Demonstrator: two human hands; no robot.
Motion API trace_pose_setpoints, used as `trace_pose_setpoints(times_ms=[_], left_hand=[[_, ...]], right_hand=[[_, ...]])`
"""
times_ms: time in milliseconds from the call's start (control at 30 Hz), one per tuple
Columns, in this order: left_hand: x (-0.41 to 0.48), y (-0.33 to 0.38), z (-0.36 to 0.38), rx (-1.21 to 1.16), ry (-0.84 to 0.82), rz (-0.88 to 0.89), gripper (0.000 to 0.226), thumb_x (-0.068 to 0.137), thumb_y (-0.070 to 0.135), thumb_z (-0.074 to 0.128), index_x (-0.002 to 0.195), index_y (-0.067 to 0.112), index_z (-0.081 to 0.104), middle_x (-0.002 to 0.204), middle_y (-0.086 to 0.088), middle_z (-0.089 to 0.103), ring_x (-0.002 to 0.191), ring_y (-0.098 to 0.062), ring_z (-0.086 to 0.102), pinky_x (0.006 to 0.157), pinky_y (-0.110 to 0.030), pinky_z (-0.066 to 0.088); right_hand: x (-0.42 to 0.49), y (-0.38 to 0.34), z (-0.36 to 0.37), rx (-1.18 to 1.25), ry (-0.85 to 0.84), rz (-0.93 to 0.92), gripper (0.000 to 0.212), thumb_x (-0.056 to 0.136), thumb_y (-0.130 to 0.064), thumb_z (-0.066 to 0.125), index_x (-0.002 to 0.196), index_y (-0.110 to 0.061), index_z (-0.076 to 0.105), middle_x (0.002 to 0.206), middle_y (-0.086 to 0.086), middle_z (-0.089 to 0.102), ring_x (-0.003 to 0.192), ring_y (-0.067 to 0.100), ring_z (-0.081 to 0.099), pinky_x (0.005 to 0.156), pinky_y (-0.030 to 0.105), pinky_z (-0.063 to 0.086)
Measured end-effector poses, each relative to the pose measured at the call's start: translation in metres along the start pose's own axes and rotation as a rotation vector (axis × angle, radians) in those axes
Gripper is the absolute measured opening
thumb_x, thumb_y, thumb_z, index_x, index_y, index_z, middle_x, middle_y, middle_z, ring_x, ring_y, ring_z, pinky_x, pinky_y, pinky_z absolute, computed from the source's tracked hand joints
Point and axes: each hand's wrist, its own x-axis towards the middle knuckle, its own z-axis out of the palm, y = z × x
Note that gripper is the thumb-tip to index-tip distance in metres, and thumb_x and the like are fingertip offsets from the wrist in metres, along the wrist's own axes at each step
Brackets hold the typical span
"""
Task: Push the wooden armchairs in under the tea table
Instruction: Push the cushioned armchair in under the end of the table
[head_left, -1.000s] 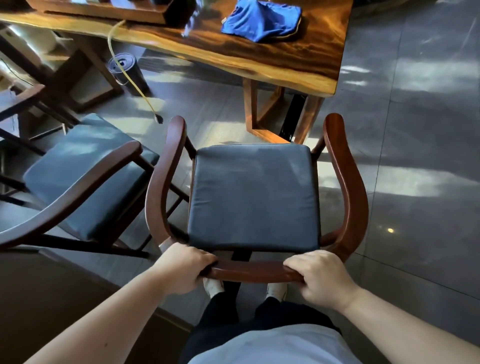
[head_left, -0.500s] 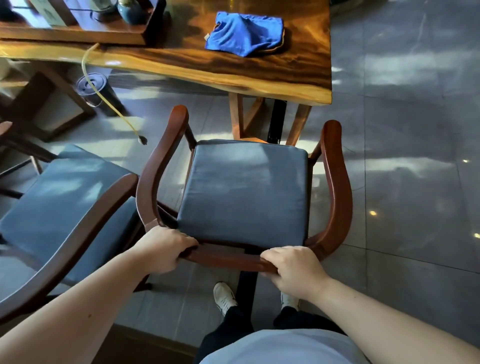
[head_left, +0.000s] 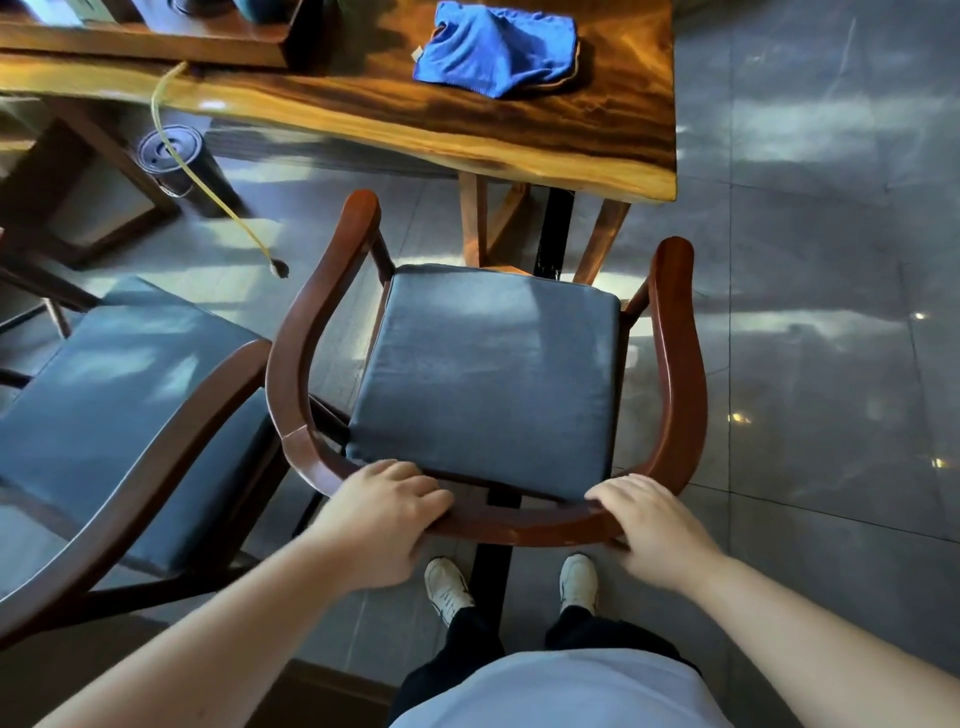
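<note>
A wooden armchair (head_left: 680, 364) with a dark blue seat cushion stands right in front of me, facing the tea table (head_left: 467, 130). My left hand (head_left: 382, 512) and my right hand (head_left: 647, 519) both grip its curved back rail. The front of the seat lies close to the table's leg frame, and the armrest tips are just short of the table's near edge. A second wooden armchair (head_left: 156, 441) with the same cushion stands to the left, angled away from the table, its armrest nearly touching the first chair's left arm.
A blue cloth (head_left: 498, 47) lies on the table top, and a dark wooden tray (head_left: 156, 47) sits at its far left. A yellow hose (head_left: 208, 182) hangs from the table beside a black cylindrical bin (head_left: 171, 161). Grey tiled floor (head_left: 831, 260) stretches to the right.
The chair I hold has moved forward toward the table, and I stepped along with it. Both hands stayed on the back rail.
</note>
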Motion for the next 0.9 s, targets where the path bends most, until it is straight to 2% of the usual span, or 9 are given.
trace_pose_setpoints(times_ms=[100, 133, 167, 233, 333, 500, 700, 800, 900], left_hand=[[0.022, 0.032, 0.005, 0.031, -0.049, -0.082, 0.027, 0.078, 0.038, 0.052, 0.101, 0.025, 0.056, 0.096, 0.004, 0.065, 0.091, -0.026, 0.059, 0.071, -0.036, 0.047], [0.025, 0.035, 0.006, 0.056, -0.063, -0.113, 0.022, 0.080, 0.040, 0.051, 0.095, 0.025, 0.055, 0.093, 0.003, 0.064, 0.088, -0.027, 0.060, 0.066, -0.036, 0.045], [0.027, 0.036, 0.007, 0.076, -0.075, -0.136, 0.021, 0.081, 0.043, 0.051, 0.090, 0.024, 0.054, 0.090, 0.002, 0.064, 0.086, -0.028, 0.061, 0.064, -0.036, 0.044], [0.025, 0.035, 0.009, 0.090, -0.094, -0.154, 0.024, 0.083, 0.047, 0.050, 0.087, 0.023, 0.052, 0.088, 0.003, 0.065, 0.084, -0.028, 0.062, 0.065, -0.036, 0.047], [0.025, 0.033, 0.011, 0.066, -0.055, -0.161, 0.025, 0.080, 0.047, 0.051, 0.085, 0.022, 0.055, 0.082, 0.003, 0.066, 0.077, -0.028, 0.064, 0.061, -0.035, 0.047], [0.037, 0.044, 0.011, 0.076, -0.030, -0.168, 0.024, 0.064, 0.043, 0.066, 0.067, 0.022, 0.055, 0.058, 0.004, 0.062, 0.054, -0.025, 0.062, 0.045, -0.030, 0.048], [0.084, 0.070, 0.004, 0.122, 0.044, -0.167, 0.033, 0.059, 0.047, 0.070, 0.060, 0.022, 0.050, 0.051, 0.002, 0.059, 0.044, -0.025, 0.058, 0.041, -0.027, 0.028], [0.108, 0.078, -0.002, 0.121, 0.072, -0.162, 0.034, 0.057, 0.047, 0.073, 0.059, 0.023, 0.048, 0.048, 0.000, 0.057, 0.039, -0.025, 0.054, 0.040, -0.027, 0.025], [0.126, 0.083, -0.005, 0.119, 0.073, -0.162, 0.033, 0.058, 0.046, 0.072, 0.059, 0.022, 0.049, 0.049, 0.001, 0.058, 0.040, -0.024, 0.055, 0.039, -0.026, 0.026]], right_hand=[[0.005, 0.026, 0.001, -0.125, -0.139, -0.006, 0.050, 0.064, -0.012, 0.065, 0.112, -0.023, 0.055, 0.111, -0.004, 0.062, 0.112, 0.017, 0.051, 0.113, 0.036, 0.019], [0.011, 0.034, -0.004, -0.210, -0.207, -0.027, 0.046, 0.065, -0.014, 0.063, 0.109, -0.025, 0.056, 0.108, -0.005, 0.061, 0.111, 0.017, 0.052, 0.113, 0.038, 0.021], [0.019, 0.041, -0.011, -0.301, -0.273, -0.060, 0.037, 0.066, -0.019, 0.061, 0.101, -0.026, 0.056, 0.103, -0.006, 0.062, 0.106, 0.018, 0.054, 0.108, 0.039, 0.027], [0.037, 0.049, -0.027, -0.454, -0.407, -0.152, 0.020, 0.066, -0.030, 0.058, 0.085, -0.026, 0.051, 0.091, -0.005, 0.062, 0.093, 0.021, 0.058, 0.088, 0.040, 0.038], [0.054, 0.054, -0.037, -0.546, -0.548, -0.262, 0.025, 0.064, -0.040, 0.060, 0.083, -0.027, 0.050, 0.089, -0.003, 0.064, 0.091, 0.023, 0.061, 0.072, 0.037, 0.040], [0.063, 0.070, -0.043, -0.571, -0.622, -0.300, 0.027, 0.067, -0.035, 0.064, 0.089, -0.023, 0.053, 0.091, 0.001, 0.064, 0.091, 0.027, 0.060, 0.071, 0.038, 0.040], [0.077, 0.110, -0.079, -0.630, -0.671, -0.252, 0.021, 0.068, -0.024, 0.062, 0.085, -0.023, 0.049, 0.088, 0.000, 0.060, 0.089, 0.025, 0.058, 0.078, 0.040, 0.042], [0.086, 0.128, -0.096, -0.651, -0.667, -0.234, 0.017, 0.069, -0.022, 0.060, 0.079, -0.025, 0.047, 0.082, -0.004, 0.055, 0.085, 0.023, 0.058, 0.078, 0.037, 0.041], [0.090, 0.142, -0.107, -0.671, -0.642, -0.237, 0.015, 0.071, -0.022, 0.061, 0.083, -0.023, 0.052, 0.087, -0.001, 0.061, 0.085, 0.023, 0.058, 0.080, 0.037, 0.043]])
